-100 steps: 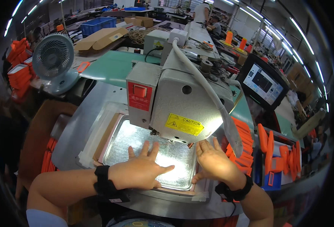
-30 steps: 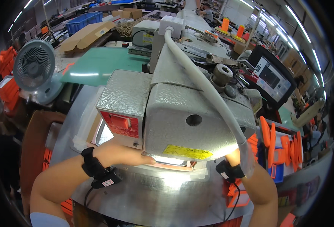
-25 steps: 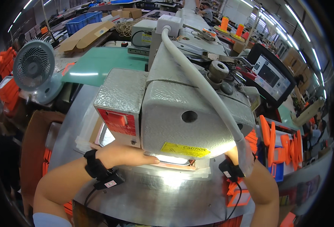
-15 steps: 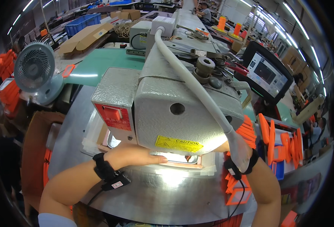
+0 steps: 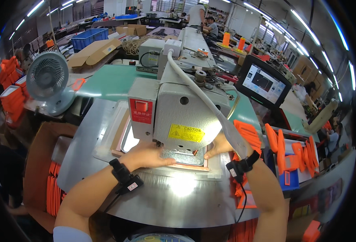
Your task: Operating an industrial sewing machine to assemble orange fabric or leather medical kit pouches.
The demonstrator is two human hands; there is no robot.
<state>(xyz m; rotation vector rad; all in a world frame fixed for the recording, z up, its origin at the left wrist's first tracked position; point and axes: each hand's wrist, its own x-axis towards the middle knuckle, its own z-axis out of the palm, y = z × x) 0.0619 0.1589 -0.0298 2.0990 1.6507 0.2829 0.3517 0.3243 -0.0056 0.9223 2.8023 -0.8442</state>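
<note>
A grey industrial sewing machine head (image 5: pixel 168 115) stands in front of me over a steel work plate (image 5: pixel 145 197). Beneath the head lies a silver metal clamp frame (image 5: pixel 186 162) inside a pinkish-brown border (image 5: pixel 198 168). My left hand (image 5: pixel 145 156) lies on the frame's left part with its thumb stretched to the right; its other fingers are partly hidden by the machine. On the frame's right side rests my right hand (image 5: pixel 220 145), thumb pointing inward, fingers partly hidden. Neither hand visibly grips anything. Whatever lies inside the frame is mostly hidden.
Right of the plate are orange rectangular pieces (image 5: pixel 246 133) and a blue bin (image 5: pixel 293 180). A screen (image 5: pixel 263 82) stands behind them. At left are a fan (image 5: pixel 48 76) and a cardboard box (image 5: pixel 45 161) holding orange pieces. A pale hose (image 5: pixel 198 90) crosses the machine head.
My view has tilted up and shifted, so the machine appears smaller and lower. My right hand, mostly hidden before, now shows at the frame's right side. The left hand stays on the frame.
</note>
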